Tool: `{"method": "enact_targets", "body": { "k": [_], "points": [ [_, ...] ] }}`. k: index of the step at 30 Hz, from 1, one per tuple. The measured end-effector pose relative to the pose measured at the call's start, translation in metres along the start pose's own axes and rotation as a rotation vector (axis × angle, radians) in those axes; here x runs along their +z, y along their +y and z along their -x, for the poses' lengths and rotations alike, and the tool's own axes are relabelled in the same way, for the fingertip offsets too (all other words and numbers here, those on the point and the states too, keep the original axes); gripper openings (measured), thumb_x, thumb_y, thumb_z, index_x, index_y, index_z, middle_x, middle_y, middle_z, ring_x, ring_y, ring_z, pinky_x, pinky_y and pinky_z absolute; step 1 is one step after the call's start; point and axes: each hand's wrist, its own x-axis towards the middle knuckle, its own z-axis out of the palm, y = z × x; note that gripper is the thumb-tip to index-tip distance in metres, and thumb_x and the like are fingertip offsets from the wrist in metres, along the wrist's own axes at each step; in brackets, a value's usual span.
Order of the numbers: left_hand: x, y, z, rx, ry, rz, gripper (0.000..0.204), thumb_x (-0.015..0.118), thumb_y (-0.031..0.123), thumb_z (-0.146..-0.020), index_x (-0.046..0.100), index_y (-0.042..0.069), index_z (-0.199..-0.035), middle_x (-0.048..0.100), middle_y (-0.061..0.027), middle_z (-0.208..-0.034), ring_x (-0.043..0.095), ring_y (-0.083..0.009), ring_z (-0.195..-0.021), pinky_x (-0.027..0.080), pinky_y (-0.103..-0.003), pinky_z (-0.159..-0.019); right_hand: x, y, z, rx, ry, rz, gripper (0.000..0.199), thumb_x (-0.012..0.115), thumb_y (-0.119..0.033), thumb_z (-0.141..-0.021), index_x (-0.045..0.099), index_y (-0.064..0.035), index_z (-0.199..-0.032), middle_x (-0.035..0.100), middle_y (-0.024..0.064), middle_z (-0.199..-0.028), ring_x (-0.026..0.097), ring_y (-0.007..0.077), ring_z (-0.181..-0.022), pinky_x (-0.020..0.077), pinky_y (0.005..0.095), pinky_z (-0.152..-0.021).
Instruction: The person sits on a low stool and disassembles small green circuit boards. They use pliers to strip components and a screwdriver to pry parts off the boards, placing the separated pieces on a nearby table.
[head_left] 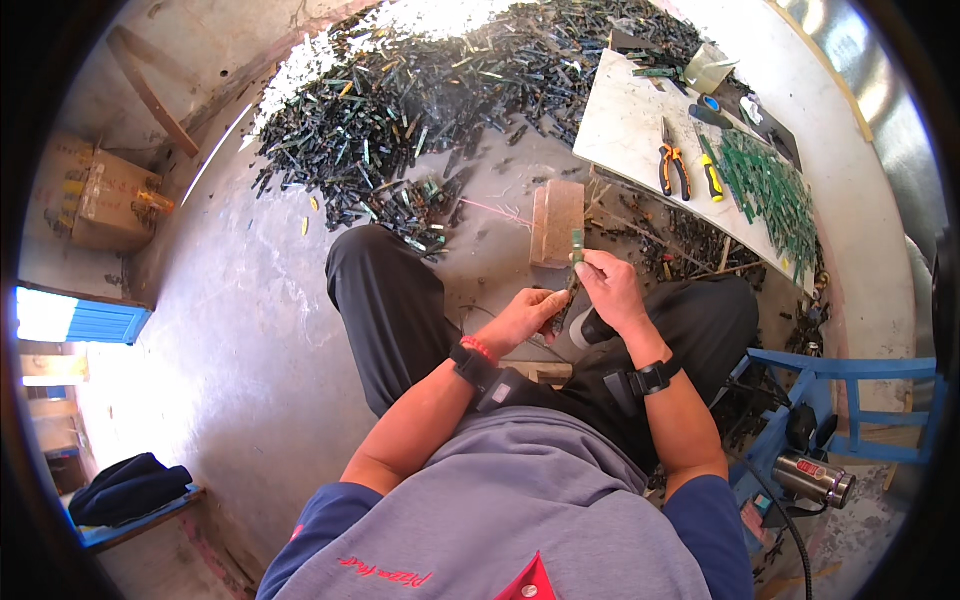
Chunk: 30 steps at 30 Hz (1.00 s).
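In front of my lap, my left hand (532, 312) is closed around a narrow dark piece (566, 309), its lower end sticking out below the fingers. Close beside it, my right hand (612, 287) pinches a narrow green strip (578, 242), like a small circuit board, which points upward. The two pieces nearly line up; my fingers hide whether they are joined. Just beyond the hands a reddish brick block (557, 222) lies on the floor.
A big heap of dark strips (390, 130) spreads across the floor ahead. On a pale board (625, 125) at right lie orange-handled pliers (672, 165), a yellow-handled tool (712, 178) and a green strip pile (765, 185). A blue metal frame (850, 365) and metal cylinder (812, 480) stand lower right.
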Motion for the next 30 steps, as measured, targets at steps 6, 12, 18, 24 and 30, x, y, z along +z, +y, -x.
{"method": "enact_targets", "body": {
  "k": [6,12,18,24,30],
  "points": [
    [0.000,0.001,0.000,0.112,0.049,-0.070,0.044,0.048,0.038,-0.097,0.057,0.001,-0.075,0.054,-0.0007,-0.063,0.049,-0.0088,-0.058,0.042,-0.025,-0.053,-0.005,0.013,-0.004,0.418,0.033,-0.749,0.024,0.057,-0.023,-0.092,0.064,-0.0014,-0.098,0.064,0.0031,-0.085,0.061,0.0117,-0.074,0.0504,0.0256,-0.065],
    [0.003,0.000,0.000,0.080,0.138,-0.148,0.043,0.048,0.035,-0.097,0.057,0.000,-0.074,0.052,-0.0007,-0.060,0.046,-0.0088,-0.054,0.039,-0.026,-0.051,-0.010,0.016,-0.001,0.719,-0.214,-0.707,0.035,0.057,-0.039,-0.091,0.062,-0.0046,-0.090,0.065,0.0047,-0.081,0.062,0.0128,-0.070,0.0471,0.0235,-0.057],
    [0.003,0.001,-0.001,0.106,0.165,-0.253,0.043,0.048,0.034,-0.097,0.057,-0.001,-0.074,0.051,-0.0006,-0.058,0.045,-0.0093,-0.052,0.038,-0.027,-0.049,-0.012,0.015,-0.006,0.836,-0.234,-0.879,0.043,0.055,-0.048,-0.090,0.062,-0.0053,-0.090,0.066,0.0059,-0.079,0.063,0.0145,-0.065,0.0449,0.0231,-0.053],
    [0.003,0.001,0.000,0.094,0.159,-0.372,0.040,0.050,0.033,-0.096,0.057,-0.001,-0.076,0.051,-0.0006,-0.059,0.045,-0.0090,-0.052,0.038,-0.027,-0.049,-0.006,0.016,-0.005,0.767,-0.226,-0.836,0.032,0.061,-0.037,-0.089,0.063,-0.0051,-0.088,0.066,0.0050,-0.077,0.062,0.0134,-0.063,0.0459,0.0224,-0.053],
    [0.001,-0.003,-0.004,0.098,0.077,-0.157,0.038,0.051,0.035,-0.095,0.059,-0.001,-0.084,0.051,-0.0001,-0.061,0.045,-0.0081,-0.054,0.038,-0.025,-0.049,-0.003,0.021,-0.002,0.577,-0.203,-0.779,0.018,0.062,-0.022,-0.089,0.063,-0.0047,-0.087,0.066,0.0043,-0.078,0.061,0.0124,-0.064,0.0480,0.0228,-0.056]
  ]
}}
